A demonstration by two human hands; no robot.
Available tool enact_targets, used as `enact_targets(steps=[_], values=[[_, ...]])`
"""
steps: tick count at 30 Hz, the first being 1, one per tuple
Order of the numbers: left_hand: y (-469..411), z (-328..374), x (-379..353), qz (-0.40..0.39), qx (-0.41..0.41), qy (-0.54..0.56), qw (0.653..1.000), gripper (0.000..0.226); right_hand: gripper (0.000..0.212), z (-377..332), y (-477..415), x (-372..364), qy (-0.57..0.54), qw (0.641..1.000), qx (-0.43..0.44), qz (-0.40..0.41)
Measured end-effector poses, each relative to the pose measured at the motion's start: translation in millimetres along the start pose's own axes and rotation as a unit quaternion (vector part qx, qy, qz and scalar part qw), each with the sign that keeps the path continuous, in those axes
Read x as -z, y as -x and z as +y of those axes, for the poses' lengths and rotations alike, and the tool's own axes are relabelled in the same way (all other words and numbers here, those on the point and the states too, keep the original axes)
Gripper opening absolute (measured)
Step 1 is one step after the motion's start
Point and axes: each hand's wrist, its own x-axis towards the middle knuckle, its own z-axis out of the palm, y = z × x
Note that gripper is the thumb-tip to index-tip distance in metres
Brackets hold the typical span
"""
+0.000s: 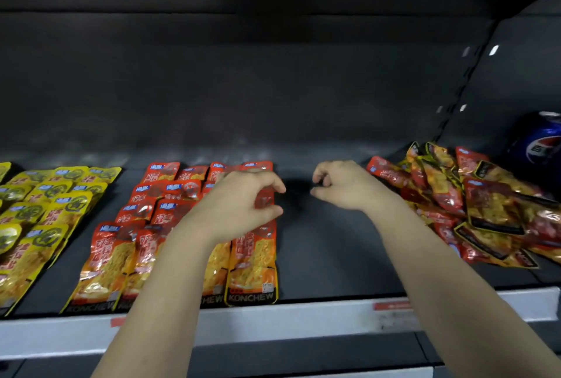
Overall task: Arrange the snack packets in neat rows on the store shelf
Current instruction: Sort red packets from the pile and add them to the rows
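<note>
Your left hand (pixel 243 201) curled thumb and fingers round a red packet (pixel 264 199) at the right edge of the red rows (pixel 158 210) on the shelf (pixel 318 256). Just right of those rows your right hand (pixel 343 186) hovered, fingers curled, holding nothing. Farther right lay the loose pile (pixel 473 204), and left of the rows were the yellow packets (pixel 45 210).

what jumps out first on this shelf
Two bare arms reach in at the centre: the left hand over the tidy rows of red packets, the right hand above a bare stretch of shelf. To the right lies a jumbled pile of packets, with a blue can behind it; yellow packets line up at far left.
</note>
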Motion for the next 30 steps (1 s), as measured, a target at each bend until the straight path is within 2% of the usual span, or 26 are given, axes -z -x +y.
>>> enact_targets(steps=[4, 10, 14, 25, 30], values=[[-25, 25, -12, -0.026, -0.024, -0.002, 0.999, 0.030, 0.016, 27, 12, 23, -0.015, 0.999, 0.018, 0.035], [-63, 64, -37, -0.063, -0.010, -0.014, 0.998, 0.028, 0.006, 68, 31, 54, -0.032, 0.993, 0.057, 0.100], [-90, 88, -50, -0.074, 0.011, -0.033, 0.997, 0.029, 0.006, 93, 38, 64, -0.032, 0.990, 0.085, 0.108], [-140, 121, -87, -0.069, 0.105, -0.073, 0.989, 0.034, 0.002, 148, 46, 69, -0.057, 0.987, 0.063, 0.136], [-144, 125, -107, 0.004, 0.129, -0.067, 0.989, 0.030, 0.005, 157, 45, 63, -0.079, 0.984, 0.060, 0.145]])
